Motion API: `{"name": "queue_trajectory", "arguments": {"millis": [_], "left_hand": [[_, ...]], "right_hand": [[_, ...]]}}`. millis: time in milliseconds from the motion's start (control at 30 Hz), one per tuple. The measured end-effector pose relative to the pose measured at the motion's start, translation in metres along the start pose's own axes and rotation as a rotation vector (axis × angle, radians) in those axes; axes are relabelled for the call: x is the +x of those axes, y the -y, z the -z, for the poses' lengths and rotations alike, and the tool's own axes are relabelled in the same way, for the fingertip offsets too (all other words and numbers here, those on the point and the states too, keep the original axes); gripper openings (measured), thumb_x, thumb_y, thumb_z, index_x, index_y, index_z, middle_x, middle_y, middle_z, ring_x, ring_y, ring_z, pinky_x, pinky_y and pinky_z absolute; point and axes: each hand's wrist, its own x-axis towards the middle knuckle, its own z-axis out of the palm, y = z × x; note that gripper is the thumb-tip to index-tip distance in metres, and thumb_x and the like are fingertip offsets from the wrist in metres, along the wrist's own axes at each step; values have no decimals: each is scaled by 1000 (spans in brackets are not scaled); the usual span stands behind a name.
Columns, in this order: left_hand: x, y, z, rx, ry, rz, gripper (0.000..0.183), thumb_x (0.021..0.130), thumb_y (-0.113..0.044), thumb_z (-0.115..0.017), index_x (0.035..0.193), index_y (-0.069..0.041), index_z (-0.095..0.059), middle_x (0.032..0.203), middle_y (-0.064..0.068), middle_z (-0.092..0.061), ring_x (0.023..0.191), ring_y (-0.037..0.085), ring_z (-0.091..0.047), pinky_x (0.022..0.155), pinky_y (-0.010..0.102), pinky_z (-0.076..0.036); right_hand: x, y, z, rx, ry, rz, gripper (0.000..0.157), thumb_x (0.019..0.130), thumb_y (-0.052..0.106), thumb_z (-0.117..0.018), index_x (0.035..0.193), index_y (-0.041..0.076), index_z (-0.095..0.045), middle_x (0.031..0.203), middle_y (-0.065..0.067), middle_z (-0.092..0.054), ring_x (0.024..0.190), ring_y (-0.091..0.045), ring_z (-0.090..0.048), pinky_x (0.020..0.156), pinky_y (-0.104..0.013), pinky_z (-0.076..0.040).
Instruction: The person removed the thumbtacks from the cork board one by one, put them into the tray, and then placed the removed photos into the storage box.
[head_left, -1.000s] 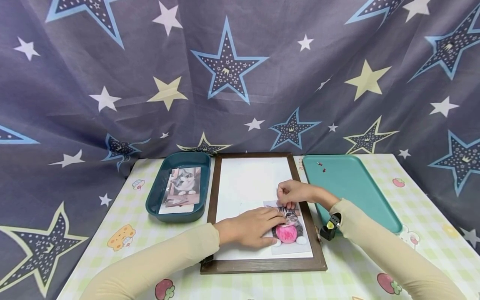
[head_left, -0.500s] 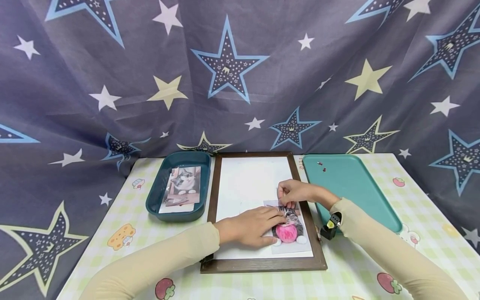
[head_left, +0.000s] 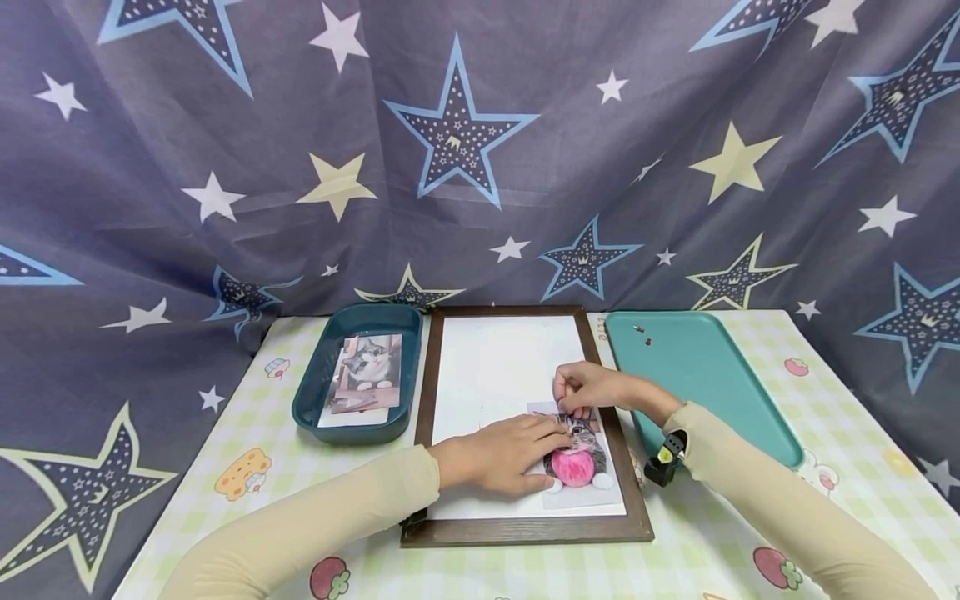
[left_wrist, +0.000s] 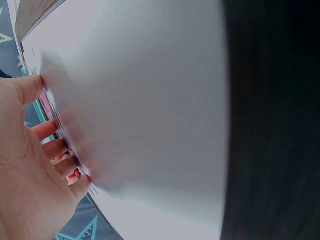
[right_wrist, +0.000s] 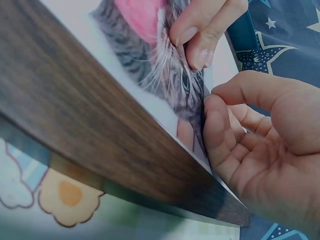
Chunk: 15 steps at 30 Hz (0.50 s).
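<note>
A cat photo with a pink ball (head_left: 573, 468) lies at the lower right of a white board with a brown wooden frame (head_left: 495, 358). My left hand (head_left: 506, 457) rests across the photo's left side, its outstretched fingertips pressing the print. At the photo's top edge, my right hand (head_left: 596, 387) pinches a small red push pin (left_wrist: 74, 175) between thumb and forefinger. Those pinching fingertips (right_wrist: 215, 102) touch the print's edge in the right wrist view and hide most of the pin. In that view, two left-hand fingers (right_wrist: 200, 30) press beside the cat's face.
Left of the board stands a dark teal bin (head_left: 300, 400) holding several cat photos (head_left: 371, 371). On the right lies a flat green tray (head_left: 712, 375) with a few red push pins (head_left: 643, 335) near its far left corner. A starry curtain (head_left: 480, 167) hangs behind the checked tablecloth (head_left: 360, 508).
Both hands keep their places on the photo. Only the right wrist shifts slightly; the photo and board stay put.
</note>
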Motion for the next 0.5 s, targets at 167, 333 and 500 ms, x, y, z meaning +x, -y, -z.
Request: {"name": "queue_trajectory", "arguments": {"millis": [167,333,500], "left_hand": [[-1,0,0,-6,-1,1,62,105,-45,-48,158,-16,-36,161,0,-39,152,17,-32,128,31,-21],[0,0,0,-6,-5,2,61,105,-45,-48,158,-17,-36,161,0,-39,152,17,-32,128,31,-21],[0,1,-1,-5,-5,0,61,105,-45,-48,158,-17,-36,161,0,-39,152,17,-32,128,31,-21]], "right_hand": [[-3,2,-1,14,7,11,10,91,-2,-61,98,-5,-55,74,-3,-57,64,-16,-55,59,-23,-51],[-3,3,-1,16,7,16,11,91,-2,-60,99,-6,-55,74,-3,-57,65,-16,-54,60,-23,-50],[-3,4,-2,25,10,14,11,90,-3,-60,100,-7,-55,75,-3,-56,65,-16,-54,60,-23,-50]]}}
